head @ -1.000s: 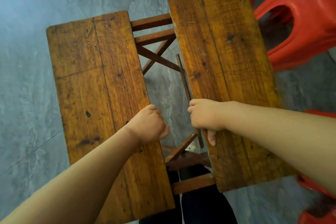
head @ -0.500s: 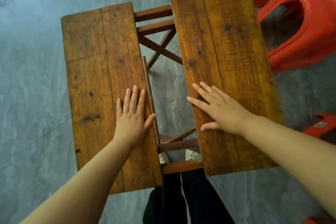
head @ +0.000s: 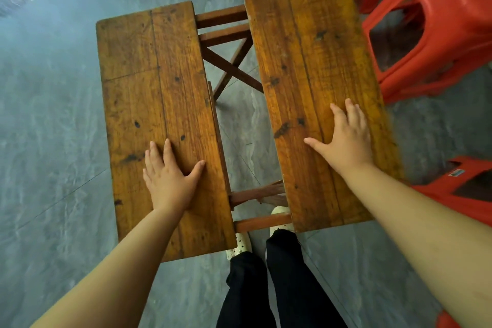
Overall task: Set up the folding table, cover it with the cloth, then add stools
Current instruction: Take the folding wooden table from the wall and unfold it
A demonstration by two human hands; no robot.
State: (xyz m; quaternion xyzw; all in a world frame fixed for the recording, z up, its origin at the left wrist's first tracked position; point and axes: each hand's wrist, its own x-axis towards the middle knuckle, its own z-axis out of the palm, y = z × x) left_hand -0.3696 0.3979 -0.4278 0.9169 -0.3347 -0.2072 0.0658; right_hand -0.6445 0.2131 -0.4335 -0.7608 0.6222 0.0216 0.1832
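A second ago your fists were curled over the inner edges of the two boards, at the gap between them; now both palms lie flat on top, and each has slid outward since half a second ago. Your left hand [head: 170,181] rests on the left worn orange-brown wooden leaf [head: 149,93] of the folding table, fingers extended and only slightly spread, thumb splayed toward the inner edge, gripping nothing. Your right hand [head: 346,138] lies on the right wooden leaf [head: 314,42], fingers reaching toward its outer side, thumb pointing inward, likewise holding nothing.

The gap between the leaves is wider than before, with the dark crossed wooden braces [head: 229,66] and the grey stone floor [head: 53,141] showing through it. I read this as the frame spreading and you pressing the leaves down to seat them, so the table is open but possibly not yet locked flat; the right leaf looks to sit higher than the left.

The table stands directly before your feet. The red plastic stools [head: 431,29] wait just beside its right edge. No cloth is visible.
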